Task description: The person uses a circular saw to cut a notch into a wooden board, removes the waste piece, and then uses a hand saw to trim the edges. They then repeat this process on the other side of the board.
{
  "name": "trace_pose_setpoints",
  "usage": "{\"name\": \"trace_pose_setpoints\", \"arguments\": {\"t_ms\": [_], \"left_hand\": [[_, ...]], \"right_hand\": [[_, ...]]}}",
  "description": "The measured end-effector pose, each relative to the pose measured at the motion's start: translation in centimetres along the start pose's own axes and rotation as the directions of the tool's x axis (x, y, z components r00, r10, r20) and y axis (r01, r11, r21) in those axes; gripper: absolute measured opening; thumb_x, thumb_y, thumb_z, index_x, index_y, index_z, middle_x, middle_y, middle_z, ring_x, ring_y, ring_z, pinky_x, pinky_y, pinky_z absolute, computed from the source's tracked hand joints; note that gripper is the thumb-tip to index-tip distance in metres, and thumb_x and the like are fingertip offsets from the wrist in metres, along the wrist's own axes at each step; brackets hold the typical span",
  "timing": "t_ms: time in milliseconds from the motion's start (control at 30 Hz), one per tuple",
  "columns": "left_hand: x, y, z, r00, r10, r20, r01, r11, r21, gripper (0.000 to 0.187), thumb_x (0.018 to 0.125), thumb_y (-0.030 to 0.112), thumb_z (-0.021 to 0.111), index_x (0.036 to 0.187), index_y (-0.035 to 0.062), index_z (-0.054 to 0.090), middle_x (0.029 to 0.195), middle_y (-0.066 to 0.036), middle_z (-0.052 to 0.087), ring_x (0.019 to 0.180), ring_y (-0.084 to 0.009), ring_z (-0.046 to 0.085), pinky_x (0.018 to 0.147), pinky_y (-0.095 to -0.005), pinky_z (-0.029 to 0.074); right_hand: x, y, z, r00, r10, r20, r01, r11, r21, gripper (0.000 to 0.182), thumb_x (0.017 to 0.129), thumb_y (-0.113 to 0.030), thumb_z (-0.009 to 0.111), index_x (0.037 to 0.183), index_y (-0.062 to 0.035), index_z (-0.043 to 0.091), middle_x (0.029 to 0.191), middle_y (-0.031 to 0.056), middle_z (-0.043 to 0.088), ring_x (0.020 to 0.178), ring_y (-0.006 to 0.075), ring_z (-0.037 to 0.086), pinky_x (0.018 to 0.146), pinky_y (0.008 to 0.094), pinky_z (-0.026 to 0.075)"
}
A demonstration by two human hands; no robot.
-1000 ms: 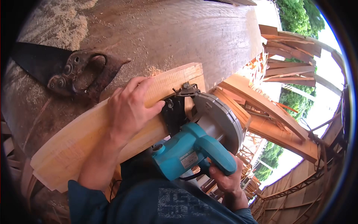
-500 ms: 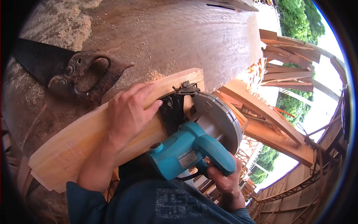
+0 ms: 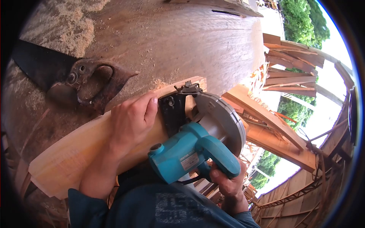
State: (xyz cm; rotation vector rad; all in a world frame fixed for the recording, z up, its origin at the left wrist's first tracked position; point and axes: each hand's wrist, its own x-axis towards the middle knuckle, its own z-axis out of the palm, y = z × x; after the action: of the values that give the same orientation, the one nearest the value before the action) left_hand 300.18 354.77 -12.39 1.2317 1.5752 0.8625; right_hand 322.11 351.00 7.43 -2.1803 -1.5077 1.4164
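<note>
A pale wooden board [image 3: 70, 159] lies at a slant along the bench's near side. My left hand [image 3: 133, 121] grips it, fingers curled over the far edge and thumb beside the saw's black base plate. My right hand [image 3: 228, 184] is wrapped around the rear handle of a teal circular saw [image 3: 176, 155]. The saw's base rests on the board near its right end, and the grey guard [image 3: 224, 117] extends past the near edge. The guard and base hide the blade. Beyond the board lies a handsaw [image 3: 123, 74] with a worn brown handle and dark blade.
Sawdust [image 3: 74, 34] is heaped on the wooden bench top [image 3: 171, 41] at the far left. A wooden piece [image 3: 235, 5] lies at the far edge. To the right are a large beam [image 3: 281, 142] and stacked planks [image 3: 291, 81]. A dark cord hangs below the saw.
My left hand's fingers have gone from lying spread across the board to curling over its far edge. The saw has shifted very slightly left in view; my right hand keeps its hold.
</note>
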Motion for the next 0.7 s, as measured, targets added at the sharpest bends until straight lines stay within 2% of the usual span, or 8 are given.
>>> {"name": "trace_pose_setpoints", "arguments": {"t_ms": [133, 233, 333, 433, 533, 700], "left_hand": [[0.2, -0.4, 0.0, 0.992, 0.051, -0.113, -0.061, 0.994, -0.091, 0.027, 0.102, 0.019, 0.051, 0.1, -0.0007, 0.069, 0.089, -0.021, 0.071, 0.082, -0.0362, 0.07, 0.071, -0.0416, 0.053], [0.1, -0.8, -0.3, 0.995, 0.022, -0.095, -0.032, 0.994, -0.106, 0.028, 0.103, 0.018, 0.049, 0.094, -0.0022, 0.066, 0.076, -0.017, 0.065, 0.067, -0.032, 0.064, 0.064, -0.0407, 0.049], [0.1, -1.0, -0.7, 0.998, 0.003, -0.064, -0.014, 0.985, -0.172, 0.029, 0.102, 0.017, 0.047, 0.092, -0.0028, 0.065, 0.07, -0.015, 0.059, 0.063, -0.0256, 0.059, 0.062, -0.0384, 0.046], [0.0, -0.7, -0.7, 0.979, 0.049, -0.196, -0.104, 0.954, -0.282, 0.03, 0.101, 0.015, 0.044, 0.088, -0.0035, 0.064, 0.071, -0.013, 0.06, 0.065, -0.0212, 0.058, 0.064, -0.0354, 0.047], [-0.1, -1.0, -0.7, 0.969, 0.037, -0.245, -0.118, 0.939, -0.324, 0.031, 0.1, 0.013, 0.042, 0.085, -0.0037, 0.064, 0.073, -0.013, 0.062, 0.067, -0.0194, 0.058, 0.064, -0.0329, 0.047], [-0.2, -1.3, -1.0, 0.979, 0.005, -0.203, -0.081, 0.926, -0.368, 0.032, 0.099, 0.012, 0.041, 0.081, -0.0044, 0.062, 0.071, -0.013, 0.064, 0.066, -0.019, 0.059, 0.064, -0.0315, 0.047]], "right_hand": [[0.6, -0.7, 0.2, 1.0, -0.006, 0.005, 0.006, 1.0, -0.007, 0.032, 0.079, -0.014, 0.079, 0.104, 0.0026, 0.067, 0.082, 0.0087, 0.069, 0.071, 0.0143, 0.062, 0.065, 0.029, 0.05], [0.8, -1.0, 0.1, 1.0, 0.002, 0.005, -0.002, 1.0, -0.024, 0.032, 0.079, -0.013, 0.079, 0.104, 0.0027, 0.067, 0.082, 0.0084, 0.069, 0.07, 0.0143, 0.062, 0.065, 0.0291, 0.05], [1.0, -1.4, 0.2, 1.0, 0.012, 0.009, -0.012, 1.0, -0.02, 0.033, 0.078, -0.012, 0.08, 0.104, 0.003, 0.067, 0.081, 0.008, 0.068, 0.07, 0.0141, 0.061, 0.064, 0.0291, 0.049], [1.4, -1.8, 0.3, 1.0, 0.018, 0.007, -0.018, 1.0, -0.024, 0.032, 0.078, -0.012, 0.079, 0.103, 0.0032, 0.067, 0.081, 0.0079, 0.068, 0.07, 0.0138, 0.06, 0.064, 0.0289, 0.049], [1.8, -2.2, 0.4, 1.0, 0.021, -0.003, -0.021, 1.0, -0.011, 0.031, 0.078, -0.012, 0.079, 0.102, 0.0033, 0.066, 0.08, 0.0076, 0.067, 0.069, 0.0135, 0.059, 0.064, 0.0287, 0.048], [2.3, -2.7, 0.4, 1.0, 0.021, 0.002, -0.021, 1.0, -0.01, 0.028, 0.078, -0.011, 0.079, 0.098, 0.003, 0.066, 0.079, 0.0064, 0.066, 0.069, 0.013, 0.059, 0.063, 0.0282, 0.048]]}}
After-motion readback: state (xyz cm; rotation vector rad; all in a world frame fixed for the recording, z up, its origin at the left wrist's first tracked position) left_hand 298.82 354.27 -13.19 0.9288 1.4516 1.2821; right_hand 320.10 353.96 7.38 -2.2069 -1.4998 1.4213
